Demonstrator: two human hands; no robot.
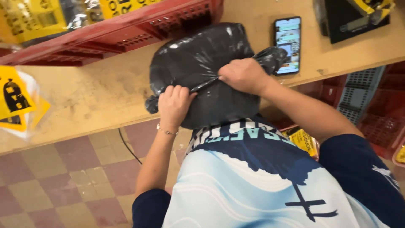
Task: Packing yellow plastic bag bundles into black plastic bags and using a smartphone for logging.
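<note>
- Two bare hands grip one bulging black plastic bag (198,63), glossy and wrinkled, that sits at the near edge of a worn light-brown wooden counter (97,93) and presses against the person's blue and white shirt.
- Left hand (174,104), with a thin bracelet at the wrist, is clenched on a twisted strip of the bag's film at its lower left side.
- Right hand (243,76) is closed around the same stretched strip near the bag's right end, where gathered plastic bunches into a crumpled tail.
- Between both fists the film is pulled taut into a thin ridge across the bag's front.
- Just right of the bag lies a flat black smartphone (287,45) with a lit screen, near the tail of plastic; I cannot tell if they touch.
- Behind the bag stands a red slotted plastic crate (126,33), close to its top edge.
- Yellow printed packets in clear film (17,101) lie at the counter's left end, well apart from the hands.
- Bare counter shows left of the bag; below its edge is a checked pink and beige tiled floor (63,181).
</note>
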